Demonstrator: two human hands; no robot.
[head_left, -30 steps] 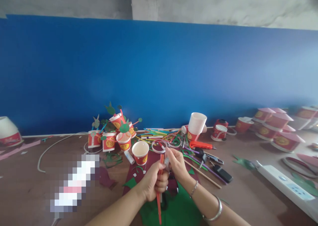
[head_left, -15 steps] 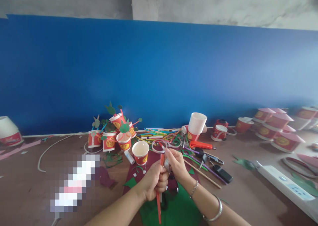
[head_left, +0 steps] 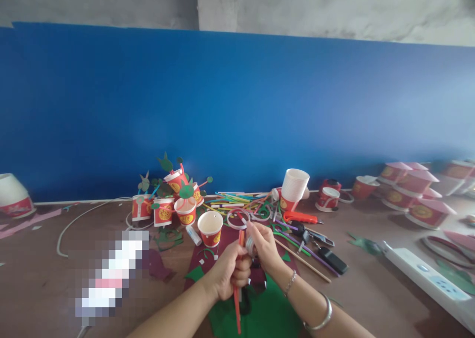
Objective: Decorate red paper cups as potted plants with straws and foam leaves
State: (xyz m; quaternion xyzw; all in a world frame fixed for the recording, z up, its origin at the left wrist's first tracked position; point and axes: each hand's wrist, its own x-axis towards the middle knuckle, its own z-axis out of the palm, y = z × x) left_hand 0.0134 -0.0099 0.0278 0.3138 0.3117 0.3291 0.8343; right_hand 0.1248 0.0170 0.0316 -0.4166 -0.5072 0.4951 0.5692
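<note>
A red drinking straw (head_left: 237,313) runs upright through the closed fist of my left hand (head_left: 230,268), sticking out above and below it. My right hand (head_left: 265,244) is closed beside it, thumb and fingertips pinched near the straw's top. Between the two hands sits a small clear roll (head_left: 250,246) that looks like tape, held by my right fingers. What the right fingertips pinch is too small to make out. Green paper (head_left: 274,313) and maroon paper (head_left: 196,244) lie under my hands. An open paper cup (head_left: 210,231) stands just beyond my left hand.
Decorated cups (head_left: 163,212) with green paper leaves stand at back left. Several loose straws (head_left: 237,198) lie behind, near a cup stack (head_left: 294,189). An orange cutter (head_left: 300,217), a wooden stick (head_left: 304,261) and a black key fob (head_left: 330,259) are right. A power strip (head_left: 426,273) lies farther right.
Almost nothing differs. Both hands keep their hold on the straw and roll in the same place, with only a slight shift of the view.
</note>
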